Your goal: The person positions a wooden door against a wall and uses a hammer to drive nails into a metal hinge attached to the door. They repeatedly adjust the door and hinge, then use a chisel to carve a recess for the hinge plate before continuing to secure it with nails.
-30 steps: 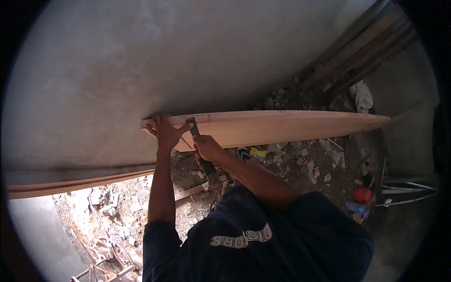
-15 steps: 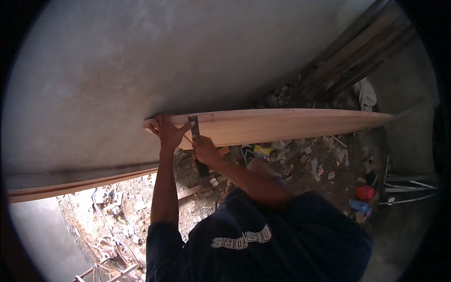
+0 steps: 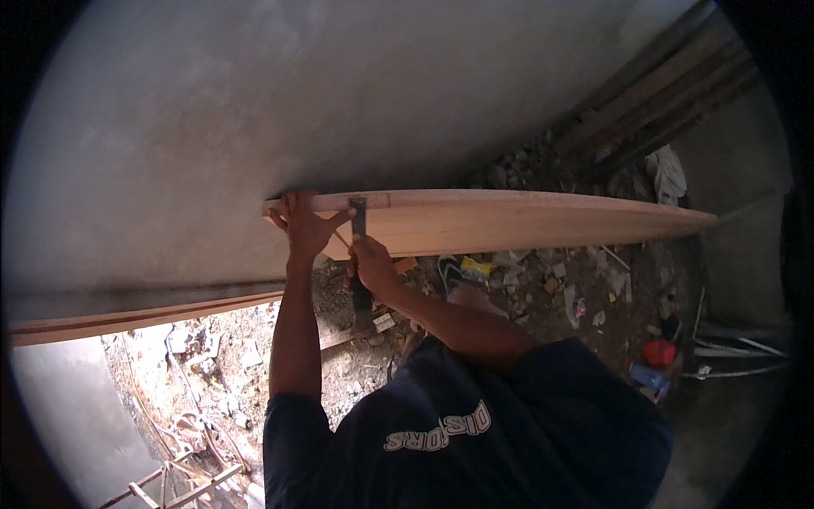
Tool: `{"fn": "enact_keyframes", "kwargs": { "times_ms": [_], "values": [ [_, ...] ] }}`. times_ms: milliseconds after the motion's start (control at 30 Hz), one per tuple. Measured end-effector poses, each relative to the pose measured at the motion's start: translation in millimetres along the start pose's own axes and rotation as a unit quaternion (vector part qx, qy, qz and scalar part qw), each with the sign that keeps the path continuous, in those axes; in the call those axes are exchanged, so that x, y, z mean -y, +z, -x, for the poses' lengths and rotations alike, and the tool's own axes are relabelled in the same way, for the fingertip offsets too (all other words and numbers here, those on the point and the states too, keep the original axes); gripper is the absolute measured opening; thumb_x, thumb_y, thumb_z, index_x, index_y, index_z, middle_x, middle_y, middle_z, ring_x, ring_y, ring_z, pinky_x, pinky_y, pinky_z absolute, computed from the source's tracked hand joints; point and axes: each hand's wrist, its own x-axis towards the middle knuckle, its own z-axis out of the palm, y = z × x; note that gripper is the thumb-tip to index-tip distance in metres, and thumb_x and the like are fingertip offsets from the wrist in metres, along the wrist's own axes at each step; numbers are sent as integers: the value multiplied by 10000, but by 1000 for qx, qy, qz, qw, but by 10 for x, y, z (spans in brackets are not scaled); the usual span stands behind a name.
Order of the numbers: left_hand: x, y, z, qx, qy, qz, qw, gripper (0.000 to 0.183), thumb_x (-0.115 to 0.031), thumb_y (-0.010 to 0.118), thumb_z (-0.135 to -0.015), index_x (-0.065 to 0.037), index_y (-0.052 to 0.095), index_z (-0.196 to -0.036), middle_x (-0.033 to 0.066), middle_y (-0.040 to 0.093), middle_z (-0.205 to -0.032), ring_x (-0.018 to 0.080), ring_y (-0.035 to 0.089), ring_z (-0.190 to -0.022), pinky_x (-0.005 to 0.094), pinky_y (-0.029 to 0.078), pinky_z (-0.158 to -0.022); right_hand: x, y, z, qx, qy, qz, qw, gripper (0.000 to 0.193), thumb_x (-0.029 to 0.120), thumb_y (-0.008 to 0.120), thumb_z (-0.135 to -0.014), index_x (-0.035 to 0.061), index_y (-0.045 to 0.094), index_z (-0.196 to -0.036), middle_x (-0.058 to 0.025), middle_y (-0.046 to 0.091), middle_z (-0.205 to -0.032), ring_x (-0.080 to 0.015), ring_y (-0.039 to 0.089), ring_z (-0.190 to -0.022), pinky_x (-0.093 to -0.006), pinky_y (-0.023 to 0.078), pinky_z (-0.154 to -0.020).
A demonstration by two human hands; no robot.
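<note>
Grey plastered wall fills roughly 9 to 1 o'clock from picture centre, littered ground below it. Wooden panel stands on edge beside the wall, spanning about 10 to 3 o'clock, pale long edge up. Left hand is splayed over that edge near the 10 o'clock end, bracing, not clenched; thumb points at the upper end of a flat dark tool, touching or nearly so. Right hand is wrapped around the tool's middle, lower end pointing to 6 o'clock. Step in hand, my read: setting or working the tool's upper end at the panel edge, just beside a faint cross line on its 3 o'clock side. Tool type and contact not clear from here. Next move calls for a steady panel, firm right grip, tool square to the edge; main risk is the left thumb sitting so close. Containers: whitish sack-like bundle at 2 o'clock, yellow packet near centre toward 3, blue item, maybe a bottle or bag, at 4 beside a red rounded object. Contents not visible in any.
</note>
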Motion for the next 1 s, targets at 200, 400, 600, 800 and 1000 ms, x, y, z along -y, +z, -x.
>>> {"fn": "enact_keyframes", "kwargs": {
  "times_ms": [200, 400, 600, 800, 1000],
  "values": [
    [-139, -230, -7, 109, -19, -45, 993, 1340, -865, 779, -539, 1, 418, -1497, 319, 284, -1565, 495, 100, -1529, 711, -72, -1166, 318, -95, 318, 11, 60, 53, 997, 343, 305, 386, -1093, 9, 500, -963, -98, 513, -662, -225, 552, -493, -398, 537, -487],
    [-153, -308, -114, 171, -34, -65, 983, 1451, -927, 731, -494, 26, 359, -1522, 335, 233, -1588, 503, 87, -1530, 726, -52, -1169, 522, -60, 255, 8, 133, 39, 990, 408, 425, 414, -1096, 48, 495, -962, -62, 507, -630, -219, 566, -493, -426, 517, -469],
    [-96, -113, -97, 129, -46, -53, 989, 1261, -814, 806, -543, -15, 451, -1451, 259, 345, -1489, 464, 160, -1498, 726, -10, -1157, 377, -40, 200, 14, 116, 38, 992, 401, 412, 402, -1097, 55, 495, -940, -61, 501, -628, -215, 563, -487, -421, 516, -465],
    [26, 28, -39, 54, -26, 4, 998, 1116, -753, 817, -608, -8, 506, -1377, 234, 385, -1467, 441, 200, -1493, 736, -31, -1143, 241, -25, 12, -4, 72, 94, 993, 382, 381, 399, -1096, 52, 490, -925, -67, 502, -619, -208, 553, -487, -404, 513, -454],
    [-49, -48, -143, 111, -38, -13, 993, 1183, -797, 754, -665, 13, 428, -1464, 296, 304, -1558, 459, 170, -1520, 716, -93, -1146, 117, 99, -77, -20, 13, 27, 999, 392, 389, 408, -1093, 46, 493, -924, -76, 511, -615, -223, 563, -490, -414, 517, -460]
  ]
}}
